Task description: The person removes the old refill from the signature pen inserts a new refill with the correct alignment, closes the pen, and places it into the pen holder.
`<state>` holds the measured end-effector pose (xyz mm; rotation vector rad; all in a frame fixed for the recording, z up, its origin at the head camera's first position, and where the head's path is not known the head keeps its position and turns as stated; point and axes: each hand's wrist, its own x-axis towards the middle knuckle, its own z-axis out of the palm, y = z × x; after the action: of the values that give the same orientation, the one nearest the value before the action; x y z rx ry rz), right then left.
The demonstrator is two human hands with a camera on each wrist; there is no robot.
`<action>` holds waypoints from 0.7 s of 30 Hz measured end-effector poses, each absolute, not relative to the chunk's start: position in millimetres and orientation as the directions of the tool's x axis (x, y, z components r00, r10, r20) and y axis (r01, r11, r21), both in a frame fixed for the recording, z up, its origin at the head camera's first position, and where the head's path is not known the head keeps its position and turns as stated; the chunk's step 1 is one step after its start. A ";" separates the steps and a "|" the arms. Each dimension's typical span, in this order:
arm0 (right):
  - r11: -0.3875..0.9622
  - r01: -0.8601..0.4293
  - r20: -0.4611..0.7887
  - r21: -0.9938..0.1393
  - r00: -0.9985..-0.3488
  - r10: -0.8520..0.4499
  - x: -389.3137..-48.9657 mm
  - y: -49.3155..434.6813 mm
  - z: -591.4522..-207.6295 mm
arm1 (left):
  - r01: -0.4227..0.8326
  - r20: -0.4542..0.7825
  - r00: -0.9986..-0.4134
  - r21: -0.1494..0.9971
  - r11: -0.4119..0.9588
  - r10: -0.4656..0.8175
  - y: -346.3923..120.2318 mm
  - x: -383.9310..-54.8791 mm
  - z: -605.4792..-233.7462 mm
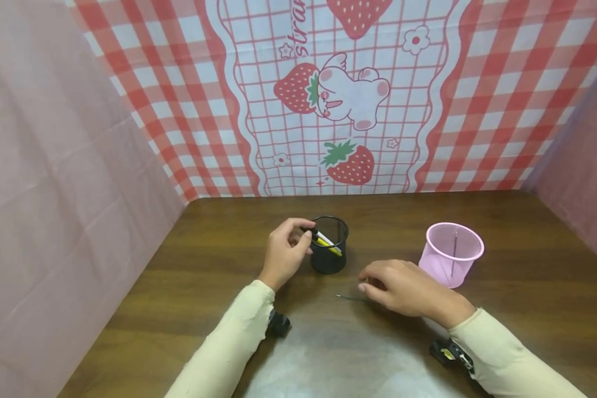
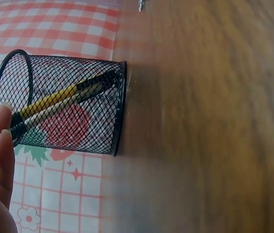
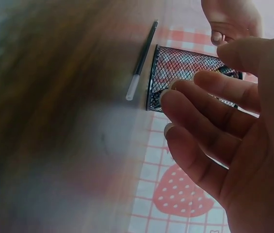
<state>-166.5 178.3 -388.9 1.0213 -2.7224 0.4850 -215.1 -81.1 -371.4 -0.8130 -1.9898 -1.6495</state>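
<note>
My left hand (image 1: 287,249) is at the rim of a black mesh pen cup (image 1: 328,262), thumb and index finger pinching the black ends of the pens there. A yellow pen (image 2: 54,98) and a white pen (image 2: 52,110) slant inside the cup, showing through its mesh. My right hand (image 1: 403,287) hovers low over the table, between the black cup and a pink mesh cup (image 1: 440,269). Its fingers (image 3: 200,155) are loosely bent with nothing between them. Beneath it lies a thin dark pen refill (image 3: 144,58) with a clear end, partly hidden in the head view.
The pink cup stands upright at the right, a thin dark line showing inside it; I cannot tell whether it is a seam or a stick. A strawberry-print cloth (image 1: 338,110) hangs behind the brown wooden table (image 1: 189,260). Pale pink cloths (image 1: 69,166) hang at both sides.
</note>
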 end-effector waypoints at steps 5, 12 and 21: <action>0.731 -0.647 0.318 -0.214 -0.754 -0.574 -168.6 179.8 -386.8 | 0.712 0.696 -0.702 0.689 0.136 0.150 -78.2 -217.5 -369.3; 0.757 -0.624 0.353 -0.195 -0.764 -0.540 -173.3 180.5 -383.8 | 0.754 0.756 -0.646 0.613 0.237 0.099 -81.3 -216.1 -366.4; 0.782 -0.584 0.365 -0.216 -0.792 -0.490 -192.7 178.4 -364.8 | 0.756 0.831 -0.555 0.513 0.406 -0.016 -91.3 -245.9 -389.1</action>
<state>-192.7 178.4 -364.8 0.8294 -2.6858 0.4632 -245.9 -91.3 -389.1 -0.6350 -1.8661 -1.2242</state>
